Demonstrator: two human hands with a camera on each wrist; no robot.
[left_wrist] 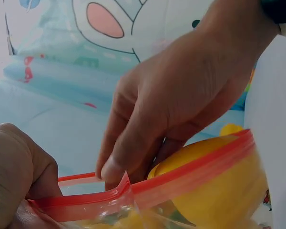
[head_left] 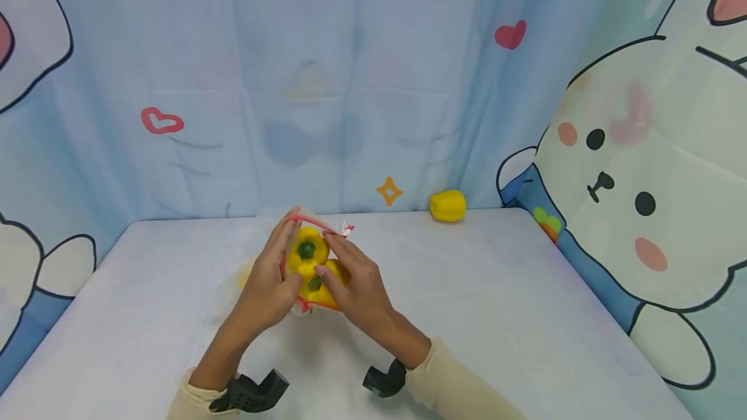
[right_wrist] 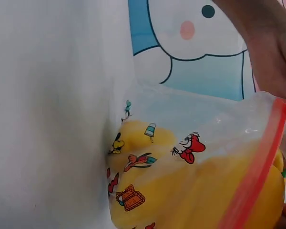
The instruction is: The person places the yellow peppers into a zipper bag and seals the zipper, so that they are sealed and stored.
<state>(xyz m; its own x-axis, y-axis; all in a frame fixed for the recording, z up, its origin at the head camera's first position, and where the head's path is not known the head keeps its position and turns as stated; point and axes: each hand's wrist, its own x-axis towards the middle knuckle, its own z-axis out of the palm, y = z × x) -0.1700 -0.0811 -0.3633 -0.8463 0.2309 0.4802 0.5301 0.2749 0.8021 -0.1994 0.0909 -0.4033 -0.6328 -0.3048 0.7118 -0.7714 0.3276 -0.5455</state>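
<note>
A clear plastic zip bag with a red strip at its mouth and small printed pictures holds several yellow bell peppers. In the head view the bag's mouth faces up toward me, and two peppers with green stems show in it. My left hand holds the left side of the mouth, its thumb bent inward over the rim. Across from it my right hand grips the right side, with the thumb over a pepper. The left wrist view shows the right fingers at the mouth, partly hidden behind the near red strip.
Another yellow bell pepper sits at the back edge of the white table, against a light blue curtain. Cartoon rabbits are printed on the cloth at both sides. Each wrist wears a black camera.
</note>
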